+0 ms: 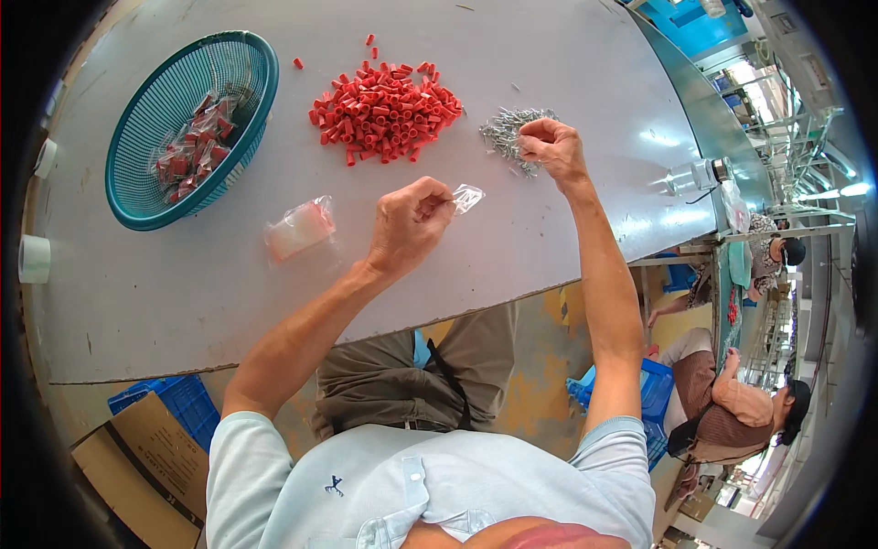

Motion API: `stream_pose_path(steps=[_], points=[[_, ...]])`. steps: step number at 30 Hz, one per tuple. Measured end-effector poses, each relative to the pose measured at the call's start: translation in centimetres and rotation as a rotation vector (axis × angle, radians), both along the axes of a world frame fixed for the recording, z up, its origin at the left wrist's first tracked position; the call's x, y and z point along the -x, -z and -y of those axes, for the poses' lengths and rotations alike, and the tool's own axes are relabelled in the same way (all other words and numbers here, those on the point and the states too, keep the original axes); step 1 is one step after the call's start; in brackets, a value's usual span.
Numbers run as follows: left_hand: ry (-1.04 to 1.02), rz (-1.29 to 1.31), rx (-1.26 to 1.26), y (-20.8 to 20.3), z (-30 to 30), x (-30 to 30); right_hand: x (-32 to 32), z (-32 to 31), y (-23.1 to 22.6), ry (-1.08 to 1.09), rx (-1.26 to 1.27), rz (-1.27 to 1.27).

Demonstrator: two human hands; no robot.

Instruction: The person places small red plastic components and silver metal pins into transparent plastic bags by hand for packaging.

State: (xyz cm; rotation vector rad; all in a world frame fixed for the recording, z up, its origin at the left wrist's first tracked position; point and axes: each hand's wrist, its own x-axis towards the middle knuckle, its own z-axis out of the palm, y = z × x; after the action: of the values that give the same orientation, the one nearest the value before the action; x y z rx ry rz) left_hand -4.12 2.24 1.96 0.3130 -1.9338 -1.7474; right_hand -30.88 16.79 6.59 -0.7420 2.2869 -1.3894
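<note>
My left hand (409,226) is closed in a pinch on a small clear plastic bag (467,198), which sticks out to the right of the fingertips. What the bag contains, if anything, cannot be made out. Over the right edge of a pile of small silver metal screws or pins (504,134), my right hand (554,149) has its thumb and fingers pressed together. Whatever lies between those fingertips is too small to name. A heap of red tapered plastic caps (389,110) lies beyond my left hand, with a few loose ones at its far side.
At the left stands a teal plastic basket (117,169) with filled clear bags of red pieces (194,151). A packet of clear bags (302,229) lies near my left forearm. Tape rolls (35,259) sit at the left edge, a clear jar (681,180) at the right. Other people (732,403) sit at right.
</note>
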Motion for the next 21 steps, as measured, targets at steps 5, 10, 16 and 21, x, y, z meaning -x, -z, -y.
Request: stream_pose_path(steps=[5,10,16,21], points=[[0.008,-0.003,-0.044,0.4,0.1,0.0,-0.4,-0.3,0.9,0.031,0.042,0.015],[-0.001,0.007,-0.014,0.0,0.2,-0.1,-1.3,-0.7,1.1,0.055,0.100,0.046],[-0.011,0.002,-0.005,0.1,0.3,0.0,-1.9,-0.9,1.5,0.062,0.172,0.158],[-0.028,0.020,0.017,-0.2,0.3,-0.1,-3.3,-0.7,1.1,0.133,0.233,0.280]])
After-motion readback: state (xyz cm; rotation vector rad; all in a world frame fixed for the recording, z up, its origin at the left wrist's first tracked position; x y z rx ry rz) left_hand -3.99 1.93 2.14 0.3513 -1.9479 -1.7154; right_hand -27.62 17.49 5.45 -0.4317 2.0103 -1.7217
